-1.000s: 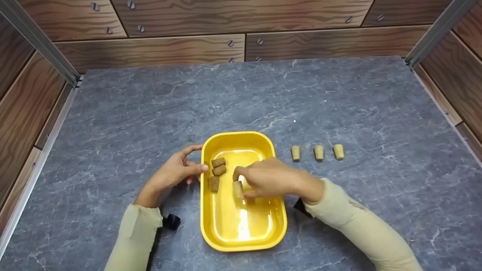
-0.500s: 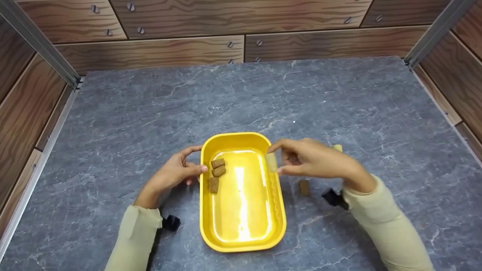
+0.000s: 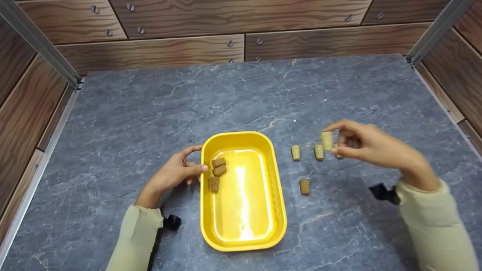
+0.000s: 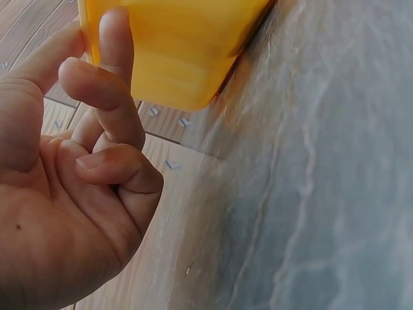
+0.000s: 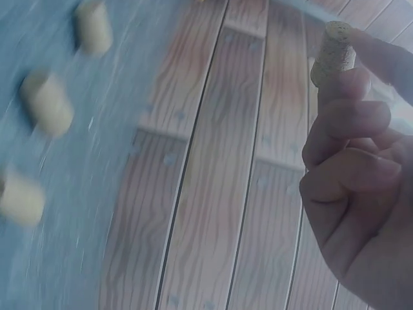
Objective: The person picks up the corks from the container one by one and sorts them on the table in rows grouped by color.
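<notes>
My left hand [image 3: 173,171] grips the left wall of a yellow tray [image 3: 280,222], thumb over the rim and fingers outside. Three brown cork stoppers [image 3: 214,184] lie inside along that wall. Between thumb and index finger, my right hand [image 3: 372,146] pinches a pale cork stopper [image 3: 327,140], raised above the table right of the tray. Below it a row of pale stoppers [image 3: 295,153] lies on the table; the rightmost is mostly hidden by my fingers. The right wrist view shows the pinched stopper [image 5: 333,55] at the fingertips.
A single brown stopper [image 3: 305,186] lies on the table between the tray and my right sleeve. Wood-patterned panels [image 3: 150,51] enclose the grey marbled table [image 3: 180,98] at the back and sides.
My right hand has come out of the tray with the pale stopper and moved right, over the row. That uncovers the lone brown stopper. My left hand and the tray stay put.
</notes>
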A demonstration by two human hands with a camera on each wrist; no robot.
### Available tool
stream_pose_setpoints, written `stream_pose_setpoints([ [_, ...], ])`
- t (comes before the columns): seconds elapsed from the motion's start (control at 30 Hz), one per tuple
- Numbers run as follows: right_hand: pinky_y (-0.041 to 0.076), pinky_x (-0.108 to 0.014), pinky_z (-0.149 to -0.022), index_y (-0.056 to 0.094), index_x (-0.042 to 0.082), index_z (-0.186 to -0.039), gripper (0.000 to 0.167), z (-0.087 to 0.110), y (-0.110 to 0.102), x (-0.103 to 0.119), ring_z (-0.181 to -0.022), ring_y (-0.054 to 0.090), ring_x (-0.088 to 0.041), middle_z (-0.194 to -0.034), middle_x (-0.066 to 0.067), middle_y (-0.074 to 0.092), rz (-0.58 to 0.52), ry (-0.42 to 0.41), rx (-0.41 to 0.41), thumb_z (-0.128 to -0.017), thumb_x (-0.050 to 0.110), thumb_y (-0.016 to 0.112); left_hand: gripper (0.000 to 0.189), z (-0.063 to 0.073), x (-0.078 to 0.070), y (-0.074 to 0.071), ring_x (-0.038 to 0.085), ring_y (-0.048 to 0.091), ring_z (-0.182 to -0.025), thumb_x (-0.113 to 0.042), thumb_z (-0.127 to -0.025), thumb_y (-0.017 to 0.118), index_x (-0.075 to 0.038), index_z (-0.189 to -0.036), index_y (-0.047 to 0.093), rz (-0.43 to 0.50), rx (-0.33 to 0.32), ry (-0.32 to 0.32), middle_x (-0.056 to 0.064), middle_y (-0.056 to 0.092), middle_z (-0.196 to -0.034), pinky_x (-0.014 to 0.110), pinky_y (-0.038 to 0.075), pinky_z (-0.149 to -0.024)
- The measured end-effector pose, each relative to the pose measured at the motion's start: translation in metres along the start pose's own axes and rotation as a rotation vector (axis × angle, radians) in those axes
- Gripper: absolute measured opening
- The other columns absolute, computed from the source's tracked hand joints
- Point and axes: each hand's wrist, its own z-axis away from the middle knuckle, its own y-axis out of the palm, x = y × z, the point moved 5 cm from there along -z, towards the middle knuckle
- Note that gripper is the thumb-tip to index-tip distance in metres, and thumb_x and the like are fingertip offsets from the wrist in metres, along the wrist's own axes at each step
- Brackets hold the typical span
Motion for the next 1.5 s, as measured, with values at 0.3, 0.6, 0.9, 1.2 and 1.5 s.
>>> stream_pose_setpoints([
  [0.3,0.041,-0.022,-0.048,0.053,0.008,-0.128,0.045,0.032,-0.023,-0.038,-0.056,0.047,-0.002,-0.073,0.008,0.056,0.092,0.139,-0.076,-0.086,0.0,0.067,0.074,0.0,0.003,0.0,0.007,0.047,-0.048,-0.023,-0.088,0.071,-0.007,-0.148,0.031,-0.005,-0.01,-0.019,-0.006,0.063,-0.064,0.02,0.042,-0.051],
  [0.6,0.041,-0.024,-0.049,0.051,0.008,-0.129,0.04,0.046,-0.028,-0.068,-0.056,0.046,-0.004,-0.073,0.006,0.057,0.152,0.254,-0.055,-0.091,0.007,0.065,0.076,-0.001,0.002,0.0,0.007,0.047,-0.048,-0.024,-0.087,0.073,-0.007,-0.148,0.031,0.012,-0.016,-0.02,-0.006,0.064,-0.065,0.02,0.042,-0.051],
  [0.9,0.04,-0.024,-0.051,0.049,0.005,-0.131,0.041,0.046,-0.02,-0.093,-0.058,0.045,-0.003,-0.078,-0.005,0.06,0.159,0.39,0.023,-0.093,0.009,0.063,0.072,-0.001,0.002,0.0,0.007,0.047,-0.048,-0.022,-0.089,0.07,-0.007,-0.148,0.031,-0.003,-0.015,-0.013,-0.006,0.066,-0.067,0.02,0.041,-0.051],
  [1.2,0.038,-0.026,-0.052,0.048,0.0,-0.132,0.044,0.043,-0.013,-0.111,-0.057,0.044,-0.007,-0.077,-0.005,0.058,0.203,0.469,0.107,-0.091,0.011,0.064,0.075,-0.001,0.002,0.0,0.007,0.048,-0.049,-0.023,-0.087,0.072,-0.008,-0.148,0.031,0.006,-0.022,-0.025,-0.004,0.065,-0.067,0.02,0.042,-0.053],
  [1.5,0.039,-0.025,-0.053,0.047,-0.005,-0.13,0.044,0.044,-0.009,-0.124,-0.06,0.046,-0.009,-0.078,-0.006,0.06,0.204,0.496,0.146,-0.09,0.007,0.062,0.075,-0.001,0.002,0.0,0.007,0.048,-0.049,-0.024,-0.088,0.072,-0.007,-0.148,0.031,-0.009,-0.011,-0.018,-0.006,0.065,-0.067,0.02,0.042,-0.053],
])
